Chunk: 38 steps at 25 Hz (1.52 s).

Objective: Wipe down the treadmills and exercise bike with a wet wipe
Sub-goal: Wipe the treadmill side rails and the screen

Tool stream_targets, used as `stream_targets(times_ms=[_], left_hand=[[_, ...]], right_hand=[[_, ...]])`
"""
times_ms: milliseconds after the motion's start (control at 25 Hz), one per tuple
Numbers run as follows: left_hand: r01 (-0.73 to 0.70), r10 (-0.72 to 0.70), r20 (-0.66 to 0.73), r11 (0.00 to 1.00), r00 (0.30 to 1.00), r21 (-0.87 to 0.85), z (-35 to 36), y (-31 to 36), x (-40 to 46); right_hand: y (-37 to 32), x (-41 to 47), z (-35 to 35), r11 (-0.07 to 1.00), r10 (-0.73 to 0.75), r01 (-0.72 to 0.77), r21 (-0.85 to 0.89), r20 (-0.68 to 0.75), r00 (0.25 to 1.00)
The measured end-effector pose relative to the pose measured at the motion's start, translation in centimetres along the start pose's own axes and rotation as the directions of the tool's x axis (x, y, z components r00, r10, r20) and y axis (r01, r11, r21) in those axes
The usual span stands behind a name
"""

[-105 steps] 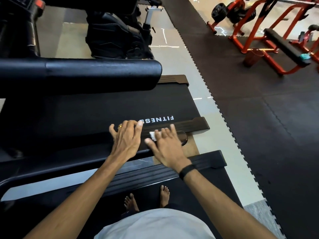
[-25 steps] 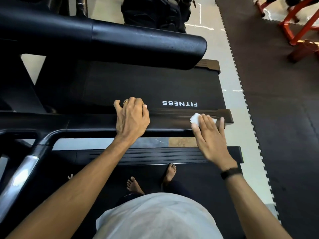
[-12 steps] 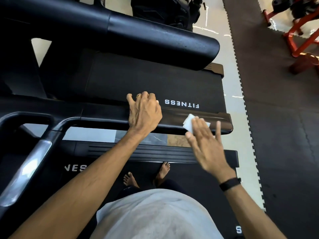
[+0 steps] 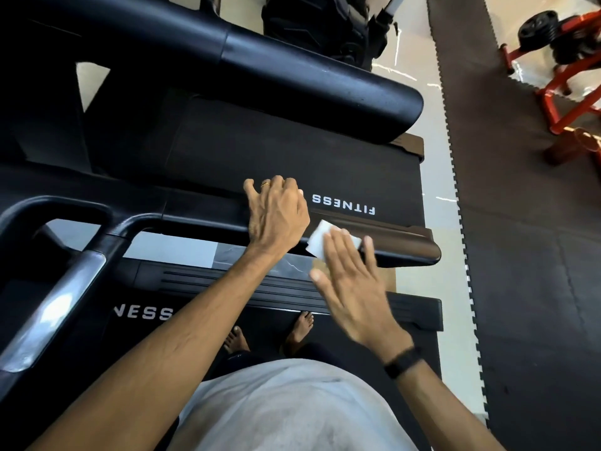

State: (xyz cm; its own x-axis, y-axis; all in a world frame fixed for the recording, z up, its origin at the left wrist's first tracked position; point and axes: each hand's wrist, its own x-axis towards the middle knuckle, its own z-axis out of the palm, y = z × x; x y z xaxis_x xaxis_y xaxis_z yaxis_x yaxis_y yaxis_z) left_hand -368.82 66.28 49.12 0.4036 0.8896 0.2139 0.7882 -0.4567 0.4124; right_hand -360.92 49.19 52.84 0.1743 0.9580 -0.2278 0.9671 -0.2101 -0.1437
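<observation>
A black treadmill (image 4: 292, 157) with white "FITNESS" lettering lies ahead. Its dark brown side rail (image 4: 400, 242) runs right from my hands. My left hand (image 4: 276, 216), a gold ring on one finger, curls its fingers over the rail's far edge. My right hand (image 4: 351, 281) presses a white wet wipe (image 4: 317, 240) flat against the rail with straight fingers, just right of my left hand. A black padded handrail (image 4: 292, 66) crosses above the belt. I stand barefoot on a second treadmill (image 4: 374, 307).
A metal handlebar (image 4: 48, 307) curves at the lower left. An exercise bike's black body (image 4: 318, 24) stands at the top centre. Dark foam floor mats (image 4: 527, 255) cover the right side. Red weight equipment (image 4: 566, 92) stands at the upper right.
My right hand slid the wipe left along the rail, from near its right end to beside my left hand. My left hand kept its grip on the rail.
</observation>
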Motion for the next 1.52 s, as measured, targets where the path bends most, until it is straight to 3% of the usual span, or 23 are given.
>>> stream_targets(times_ms=[200,320,400,560,680,800,880,960,1000,1120,1280,1360,1440,1520], left_hand=[[-0.044,0.043,0.006,0.999,0.999,0.024,0.2,0.4,0.1],[-0.024,0.024,0.005,1.0,1.0,0.014,0.0,0.4,0.2],[-0.01,0.01,0.003,1.0,1.0,0.007,0.0,0.3,0.1],[0.015,-0.015,-0.028,1.0,0.999,-0.017,0.1,-0.1,-0.2],[0.006,-0.005,-0.023,1.0,1.0,0.017,0.3,0.1,-0.1],[-0.027,0.027,0.001,0.998,1.0,0.053,0.3,0.4,0.1],[-0.018,0.018,0.001,0.998,1.0,0.057,0.2,0.4,0.3],[0.0,0.001,-0.024,0.999,1.0,0.049,0.0,0.6,0.2],[0.013,-0.011,-0.04,0.999,0.999,0.038,0.0,0.7,0.1],[0.054,-0.053,-0.062,0.999,0.997,0.007,0.0,0.4,0.0],[0.075,-0.078,-0.101,0.997,0.992,-0.03,0.2,0.4,-0.1],[0.046,-0.047,-0.113,0.999,0.992,-0.009,0.3,0.6,-0.1],[0.026,-0.024,-0.111,1.0,0.994,0.011,0.3,0.7,-0.1],[0.017,-0.016,-0.101,1.0,0.995,0.014,0.4,0.6,-0.1]], right_hand=[[9.2,0.1,-0.5,0.948,0.316,-0.317,0.001,-0.073,0.946],[9.1,6.5,-2.2,0.912,0.39,-0.402,0.078,0.133,0.911],[6.3,9.7,-2.2,0.934,0.325,-0.349,0.07,0.232,0.917],[1.9,5.2,-0.9,0.998,0.006,-0.012,0.063,0.103,0.995],[5.2,0.9,-1.1,0.998,-0.047,0.045,0.035,0.072,0.996],[10.9,3.5,-2.0,0.98,0.196,-0.188,-0.063,0.161,0.967],[12.5,7.4,-3.3,0.925,0.362,-0.38,0.003,0.304,0.881],[11.0,10.2,-5.2,0.831,0.407,-0.54,0.132,0.517,0.753],[9.3,11.1,-5.8,0.803,0.345,-0.554,0.221,0.586,0.733],[2.7,13.0,-6.6,0.812,0.139,-0.417,0.409,0.558,0.818],[1.4,8.0,-5.7,0.973,-0.082,0.002,0.233,0.333,0.939],[4.8,4.7,-6.0,0.99,-0.013,-0.031,0.137,0.309,0.951],[7.8,4.7,-5.4,0.983,0.163,-0.182,0.029,0.322,0.933],[8.3,7.8,-4.6,0.951,0.276,-0.308,0.038,0.349,0.895]])
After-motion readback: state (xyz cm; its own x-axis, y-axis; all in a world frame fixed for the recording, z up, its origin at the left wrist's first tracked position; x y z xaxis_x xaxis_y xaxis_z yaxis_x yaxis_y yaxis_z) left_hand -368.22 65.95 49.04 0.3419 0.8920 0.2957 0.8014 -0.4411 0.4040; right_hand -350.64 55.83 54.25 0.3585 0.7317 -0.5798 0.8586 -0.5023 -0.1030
